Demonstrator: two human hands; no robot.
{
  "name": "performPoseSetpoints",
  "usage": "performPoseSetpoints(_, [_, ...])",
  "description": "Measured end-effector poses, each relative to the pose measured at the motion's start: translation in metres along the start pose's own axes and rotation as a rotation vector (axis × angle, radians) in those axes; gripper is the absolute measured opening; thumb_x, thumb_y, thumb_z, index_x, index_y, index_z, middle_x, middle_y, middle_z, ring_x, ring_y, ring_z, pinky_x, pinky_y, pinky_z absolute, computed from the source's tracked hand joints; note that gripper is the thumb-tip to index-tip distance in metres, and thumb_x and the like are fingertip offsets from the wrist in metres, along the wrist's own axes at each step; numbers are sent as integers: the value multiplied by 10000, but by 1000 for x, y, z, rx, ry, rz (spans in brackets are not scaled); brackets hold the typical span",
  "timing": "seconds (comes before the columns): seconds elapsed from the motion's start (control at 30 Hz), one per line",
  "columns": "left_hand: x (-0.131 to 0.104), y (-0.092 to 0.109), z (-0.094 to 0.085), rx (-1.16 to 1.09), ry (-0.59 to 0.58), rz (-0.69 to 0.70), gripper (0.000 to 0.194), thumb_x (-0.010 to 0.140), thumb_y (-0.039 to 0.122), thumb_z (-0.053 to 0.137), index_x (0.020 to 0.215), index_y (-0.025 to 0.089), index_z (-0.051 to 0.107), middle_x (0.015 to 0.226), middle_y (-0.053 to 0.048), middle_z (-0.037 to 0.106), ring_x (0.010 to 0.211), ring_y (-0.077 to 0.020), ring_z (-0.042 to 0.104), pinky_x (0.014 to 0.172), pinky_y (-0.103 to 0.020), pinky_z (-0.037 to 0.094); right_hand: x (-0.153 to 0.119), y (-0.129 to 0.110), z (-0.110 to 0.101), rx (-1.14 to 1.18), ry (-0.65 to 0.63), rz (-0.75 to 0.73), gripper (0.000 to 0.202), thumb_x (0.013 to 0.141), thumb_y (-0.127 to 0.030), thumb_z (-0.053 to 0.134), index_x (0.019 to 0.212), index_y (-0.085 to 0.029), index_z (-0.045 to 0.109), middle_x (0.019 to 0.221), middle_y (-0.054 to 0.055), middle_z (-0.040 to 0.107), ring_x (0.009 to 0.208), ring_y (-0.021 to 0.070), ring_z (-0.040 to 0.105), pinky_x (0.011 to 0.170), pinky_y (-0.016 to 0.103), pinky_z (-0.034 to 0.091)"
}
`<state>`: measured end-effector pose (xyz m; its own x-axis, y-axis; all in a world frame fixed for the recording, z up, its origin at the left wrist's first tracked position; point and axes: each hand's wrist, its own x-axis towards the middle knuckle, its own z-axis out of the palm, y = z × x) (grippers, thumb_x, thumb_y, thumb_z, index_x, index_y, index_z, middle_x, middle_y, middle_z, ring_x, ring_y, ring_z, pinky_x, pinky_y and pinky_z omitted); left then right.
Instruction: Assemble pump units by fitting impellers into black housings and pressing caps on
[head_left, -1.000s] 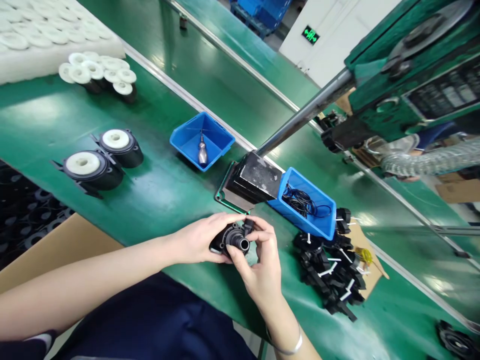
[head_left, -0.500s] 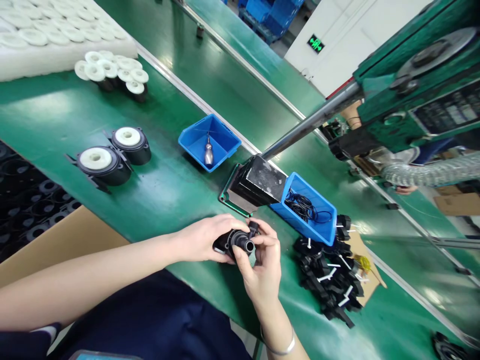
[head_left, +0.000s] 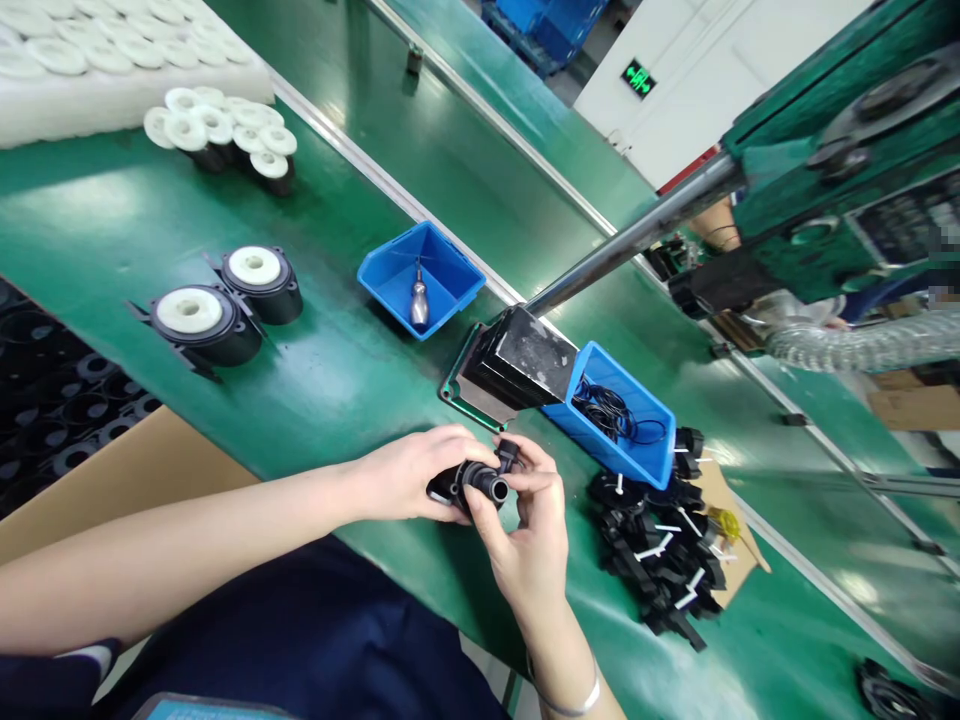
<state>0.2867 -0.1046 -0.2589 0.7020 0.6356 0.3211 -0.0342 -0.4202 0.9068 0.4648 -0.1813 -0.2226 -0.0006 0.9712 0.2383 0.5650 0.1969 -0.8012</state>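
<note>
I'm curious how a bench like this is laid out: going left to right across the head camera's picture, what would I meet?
Two white-centred black housings, metal-handled tool, right hand, black cables, small yellow item.

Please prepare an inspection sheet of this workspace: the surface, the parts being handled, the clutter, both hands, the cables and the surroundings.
Surface: green tabletop, glossy, with light reflections.
Handled parts: one black part, its round open end facing the right hand's side.
Clutter: heap of black parts with white pieces, partly over cardboard; hand tool in the left blue bin.
Hands: left hand and right hand both hold the black part.
Cables: black, cable-like coils in the right blue bin.
Surroundings: machine pole, clear ribbed hose, green-lit sign.
</note>
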Motion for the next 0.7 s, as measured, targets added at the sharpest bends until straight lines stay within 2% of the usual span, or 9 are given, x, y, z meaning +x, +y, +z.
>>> performPoseSetpoints(0.3, [-3,-3,-2,38,0,46,535,814,197,758,1292,240,520,1260,-101,605,1214,-244,587,1044,-390,494,4,-7,-2,-65,-26,19,263,887,-259,689,977,-243,443,1327,124,508,1290,266,539,1041,541,488])
performPoseSetpoints(0.47, [-3,-5,1,87,15,61,568,753,197,807,1257,226,545,1184,-93,645,1119,-246,637,973,-384,529,5,-9,-3,-138,-23,-7,251,903,-309,673,961,-239,440,1301,121,528,1253,249,561,1012,493,510])
performPoseSetpoints(0.53, [-1,-3,1,116,42,90,573,723,211,829,1228,216,558,1134,-89,660,1055,-244,660,922,-375,548,9,-13,-13,-184,-89,-18,276,892,-359,692,980,-237,460,1323,124,532,1270,259,560,1015,487,515])
performPoseSetpoints(0.6, [5,6,-4,153,61,136,561,715,231,838,1205,213,566,1110,-89,669,1021,-242,671,885,-364,558,18,-23,-34,-226,-161,-44,333,867,-409,720,1044,-241,494,1381,128,519,1312,274,540,1039,489,511])
performPoseSetpoints(0.67, [19,21,-17,180,65,200,540,739,247,826,1213,217,568,1135,-96,672,1056,-244,666,903,-362,553,32,-38,-63,-260,-106,-112,359,865,-409,725,1108,-246,519,1419,128,506,1344,283,519,1080,505,487])
performPoseSetpoints(0.7, [29,30,-26,189,69,233,533,753,257,819,1222,220,569,1156,-100,669,1088,-246,657,929,-364,544,41,-47,-80,-266,-13,-160,336,879,-386,713,1121,-246,527,1419,125,508,1345,281,521,1097,513,475])
